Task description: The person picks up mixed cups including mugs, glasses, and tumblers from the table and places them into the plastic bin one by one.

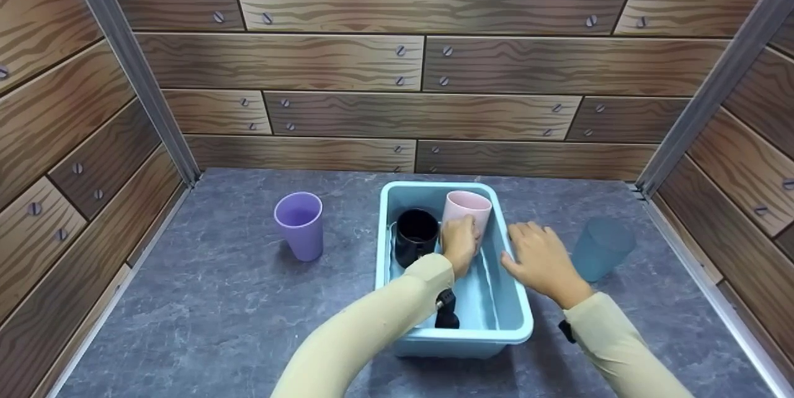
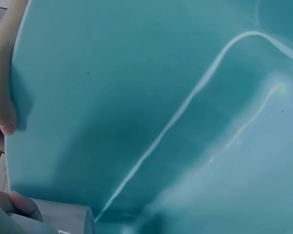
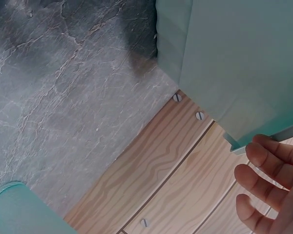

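Observation:
Inside the light blue bin (image 1: 389, 199), my left hand (image 1: 459, 243) grips a pink cup (image 1: 468, 201), its fingers round the cup's near side. The cup leans near the bin's far right corner; its lower part shows in the left wrist view as a pale cup (image 2: 71, 214). Beside it in the bin stands a black cup (image 1: 409, 255). My right hand (image 1: 538, 256) is at the bin's right rim, fingers relaxed and loosely bent. In the right wrist view, its fingertips (image 3: 258, 152) are right at the rim.
A purple cup (image 1: 304, 230) stands on the grey marbled table (image 1: 248, 323), left of the bin. To the right of my right hand is a translucent teal cup (image 1: 602, 249). Wood-patterned panels (image 1: 341, 63) close off the back and both sides.

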Motion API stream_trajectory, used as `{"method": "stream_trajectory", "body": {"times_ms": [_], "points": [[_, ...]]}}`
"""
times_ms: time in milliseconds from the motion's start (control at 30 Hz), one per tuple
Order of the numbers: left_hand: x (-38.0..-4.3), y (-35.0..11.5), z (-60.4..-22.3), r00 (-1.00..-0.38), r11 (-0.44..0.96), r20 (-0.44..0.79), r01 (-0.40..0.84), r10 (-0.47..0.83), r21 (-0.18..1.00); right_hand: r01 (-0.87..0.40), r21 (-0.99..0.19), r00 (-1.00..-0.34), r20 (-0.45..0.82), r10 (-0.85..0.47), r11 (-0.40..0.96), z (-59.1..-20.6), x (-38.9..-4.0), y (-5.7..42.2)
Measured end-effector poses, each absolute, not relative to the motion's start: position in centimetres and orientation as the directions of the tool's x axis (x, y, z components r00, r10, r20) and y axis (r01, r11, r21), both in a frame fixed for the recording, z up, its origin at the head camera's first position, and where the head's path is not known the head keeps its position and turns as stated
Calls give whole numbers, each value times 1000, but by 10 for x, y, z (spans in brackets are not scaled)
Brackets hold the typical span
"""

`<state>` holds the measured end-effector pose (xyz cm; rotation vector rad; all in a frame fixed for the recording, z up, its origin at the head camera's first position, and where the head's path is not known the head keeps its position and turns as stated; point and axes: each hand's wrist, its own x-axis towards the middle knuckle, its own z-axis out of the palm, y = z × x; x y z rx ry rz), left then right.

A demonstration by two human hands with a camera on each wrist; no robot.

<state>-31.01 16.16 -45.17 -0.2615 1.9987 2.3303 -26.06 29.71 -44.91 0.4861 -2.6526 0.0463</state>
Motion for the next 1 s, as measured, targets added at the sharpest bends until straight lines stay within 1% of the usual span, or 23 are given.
{"method": "stream_trajectory", "body": {"times_ms": [233, 333, 467, 633, 700, 867, 933, 1000], "points": [[-310, 165, -456, -976, -130, -192, -179, -99, 975, -341, 48, -842, 429, -328, 939, -451, -261, 298], [-309, 166, -459, -977, -84, -181, -172, -115, 981, -340, 45, -845, 423, -326, 939, -451, -261, 298], [-308, 166, -462, -979, -101, -179, -170, -93, 980, -337, 39, -849, 419, -321, 941, -452, -260, 298], [-309, 167, -466, -975, -133, -208, -197, -75, 971, -337, 48, -845, 425, -324, 940, -451, -260, 298], [-310, 166, -468, -974, -101, -211, -203, -81, 974, -338, 50, -843, 428, -326, 940, -451, -261, 298], [-311, 165, -472, -980, 114, -138, -155, -146, 981, -345, 43, -843, 425, -330, 938, -451, -261, 298], [-311, 165, -473, -980, 157, -121, -146, -160, 977, -347, 39, -844, 424, -330, 937, -451, -261, 298], [-311, 165, -474, -981, 150, -125, -147, -151, 978, -348, 38, -843, 425, -330, 937, -450, -261, 298]]}}
